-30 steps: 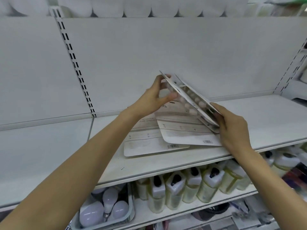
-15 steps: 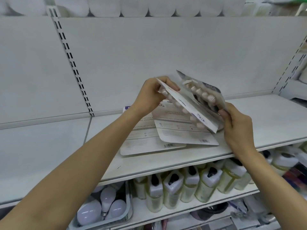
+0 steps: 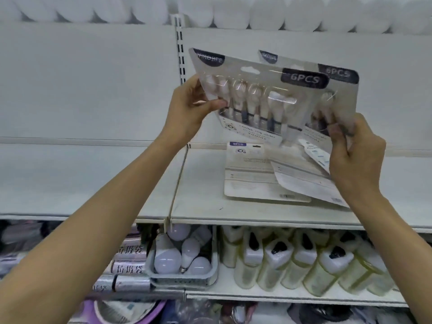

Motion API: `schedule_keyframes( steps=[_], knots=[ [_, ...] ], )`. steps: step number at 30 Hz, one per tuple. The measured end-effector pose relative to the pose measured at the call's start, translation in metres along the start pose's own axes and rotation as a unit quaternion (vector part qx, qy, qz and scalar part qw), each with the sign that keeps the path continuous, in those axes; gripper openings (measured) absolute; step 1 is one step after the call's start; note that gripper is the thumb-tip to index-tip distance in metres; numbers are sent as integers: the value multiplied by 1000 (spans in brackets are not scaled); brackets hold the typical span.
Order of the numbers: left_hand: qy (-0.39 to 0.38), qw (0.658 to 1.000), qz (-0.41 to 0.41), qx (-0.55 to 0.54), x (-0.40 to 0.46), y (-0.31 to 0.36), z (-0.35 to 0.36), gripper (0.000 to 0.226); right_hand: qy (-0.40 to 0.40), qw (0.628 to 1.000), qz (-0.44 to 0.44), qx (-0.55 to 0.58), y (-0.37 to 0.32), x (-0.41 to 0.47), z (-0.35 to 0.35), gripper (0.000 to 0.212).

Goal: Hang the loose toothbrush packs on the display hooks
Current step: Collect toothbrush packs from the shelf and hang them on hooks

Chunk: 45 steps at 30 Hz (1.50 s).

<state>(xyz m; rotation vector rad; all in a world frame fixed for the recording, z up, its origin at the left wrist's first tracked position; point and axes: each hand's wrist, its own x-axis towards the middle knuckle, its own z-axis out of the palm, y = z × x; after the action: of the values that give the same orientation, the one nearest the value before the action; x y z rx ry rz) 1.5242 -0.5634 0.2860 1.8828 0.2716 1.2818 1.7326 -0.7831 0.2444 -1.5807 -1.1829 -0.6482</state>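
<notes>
Left hand point(image 3: 189, 108): raised in front of the back panel point(image 3: 93, 85), thumb curled over the clear blister, fingers behind the card, gripping the front toothbrush pack point(image 3: 254, 99) at its left edge. Pack held off the shelf point(image 3: 201, 188), face toward the camera, tilted so the top edge drops toward the right. Brushes inside: heads up, handles down, long axes roughly upright and leaning with the card. Label at upper right reads "6PCS".

Second toothbrush pack point(image 3: 336, 94): directly behind the front one and offset to the right, face forward, same tilt, partly covered. Same "6PCS" label at its upper right.

Right hand point(image 3: 353, 155): fingers curled, pinching the lower right corner of the second pack. A further narrow white piece shows at the palm; whether another pack or part of the same, cannot tell.

Count in the air: two packs. Count lying flat: two face-down packs point(image 3: 252, 178) near the right end of the shelf, overlapping, backs up, barcodes toward the front edge.

Surface: white metal shop shelf, slotted upright point(image 3: 179, 43) in the panel above the left hand. Row of white rolls point(image 3: 280, 15) along the top. Lower shelf, left to right: rolled bags with printed labels point(image 3: 126, 267), a grey basket point(image 3: 184, 279) of white light bulbs, a row of yellowish bottles point(image 3: 304, 263) with black caps.
</notes>
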Motion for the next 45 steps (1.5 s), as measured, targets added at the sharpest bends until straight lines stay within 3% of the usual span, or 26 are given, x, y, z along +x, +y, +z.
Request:
schedule_keyframes(
  steps=[10, 21, 33, 45],
  knots=[
    [124, 987, -17, 97, -100, 36, -181, 32, -73, 989, -39, 124, -127, -13, 90, 13],
    [264, 939, -54, 215, -261, 109, -414, 33, -135, 948, -78, 278, -351, -76, 206, 10],
    [387, 861, -103, 314, -442, 189, -635, 34, -228, 877, -77, 415, -613, -178, 315, 4],
    [525, 745, -179, 370, -585, 226, -776, 38, -361, 782, -102, 497, -803, -264, 426, 8]
  ],
)
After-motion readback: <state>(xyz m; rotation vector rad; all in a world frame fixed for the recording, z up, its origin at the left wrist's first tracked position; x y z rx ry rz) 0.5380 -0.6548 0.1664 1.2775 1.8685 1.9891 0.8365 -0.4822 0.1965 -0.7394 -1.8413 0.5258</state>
